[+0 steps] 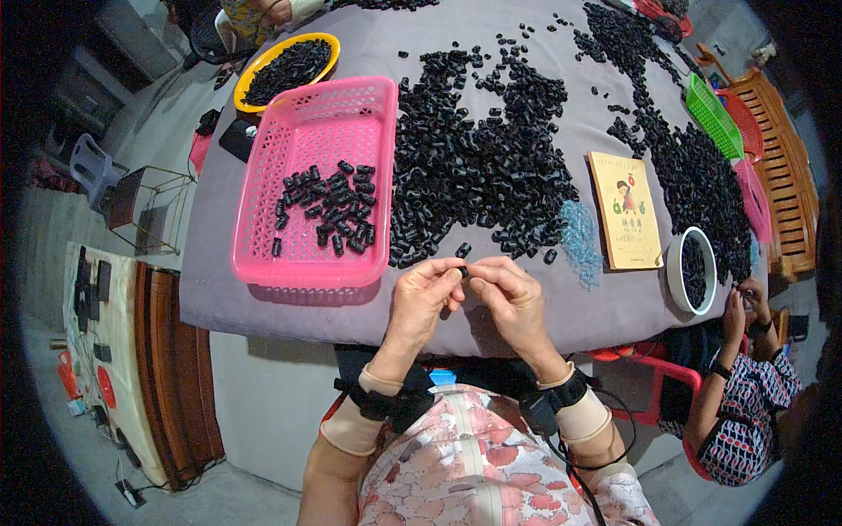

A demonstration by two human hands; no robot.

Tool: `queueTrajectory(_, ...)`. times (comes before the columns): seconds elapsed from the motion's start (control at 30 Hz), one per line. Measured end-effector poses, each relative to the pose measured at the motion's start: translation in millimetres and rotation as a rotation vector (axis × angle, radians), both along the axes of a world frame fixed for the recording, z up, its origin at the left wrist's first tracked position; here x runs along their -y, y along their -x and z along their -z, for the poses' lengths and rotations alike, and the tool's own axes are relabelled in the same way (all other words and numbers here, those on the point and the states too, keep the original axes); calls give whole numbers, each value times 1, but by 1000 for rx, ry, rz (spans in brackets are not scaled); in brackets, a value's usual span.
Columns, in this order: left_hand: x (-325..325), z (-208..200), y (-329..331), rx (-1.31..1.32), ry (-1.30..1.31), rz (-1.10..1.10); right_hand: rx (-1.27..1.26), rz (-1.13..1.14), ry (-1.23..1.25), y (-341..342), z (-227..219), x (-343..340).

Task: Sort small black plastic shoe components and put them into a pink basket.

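Close to the table's near edge, my left hand (421, 298) pinches a small black plastic part (463, 272) between thumb and fingertips. My right hand (511, 302) meets it from the other side, its thumb and forefinger pressed together against the part; anything tiny between them is too small to make out. Just beyond my fingers spreads a big heap of similar black parts (482, 167). To its left stands a pink plastic basket (316, 273) with several black parts inside. A small pile of clear bluish pieces (580, 245) lies to the right of the heap.
Right of the bluish pieces lies a yellow booklet (628, 219), then a white bowl (674, 280) of black pieces. A yellow basin (247, 103) stands far left, a green basket (715, 118) far right. Another person's hands (744, 307) work at the right corner.
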State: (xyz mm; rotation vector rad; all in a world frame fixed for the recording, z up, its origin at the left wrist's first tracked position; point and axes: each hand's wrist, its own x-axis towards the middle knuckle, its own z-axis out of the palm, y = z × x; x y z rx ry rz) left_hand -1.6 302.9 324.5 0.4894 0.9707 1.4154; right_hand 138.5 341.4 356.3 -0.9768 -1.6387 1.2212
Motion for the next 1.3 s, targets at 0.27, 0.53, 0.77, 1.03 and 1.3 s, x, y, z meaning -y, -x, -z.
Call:
queueTrajectory(0.27, 1, 4, 1, 109, 1, 27, -44, -11, 14, 6, 15, -11)
queueTrajectory(0.53, -2, 3, 2, 113, -2, 13, 2, 36, 117, 10, 5, -8)
queueTrajectory(0.77, -2, 8, 3, 136, 11, 27, -56, -43, 16, 7, 13, -13)
queueTrajectory(1.03, -4, 4, 5, 158, 9, 57, -80, -43, 223, 6, 12, -12)
queueTrajectory(1.3, -3, 1, 7, 277, 10, -2, 167, -18, -308, 15, -1, -6)
